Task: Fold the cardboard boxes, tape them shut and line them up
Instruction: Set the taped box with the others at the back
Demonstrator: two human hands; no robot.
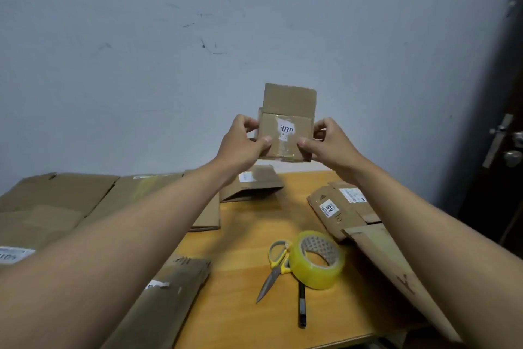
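A small cardboard box [285, 122] with a torn white label and old clear tape is held up in the air in front of the wall. One flap stands up at its top. My left hand [243, 142] grips its left side, thumb on the front face. My right hand [325, 140] grips its right side, thumb also on the front. A roll of yellow-tinted clear tape [317, 259] lies on the wooden table [249, 300], leaning against yellow-handled scissors [274, 266].
Flattened cardboard boxes lie at the left [56, 201], at the near left [169, 292], in the middle at the back [252, 183] and at the right [348, 207]. A black pen [302, 306] lies near the tape. A dark door with a metal handle [509, 150] is at the right.
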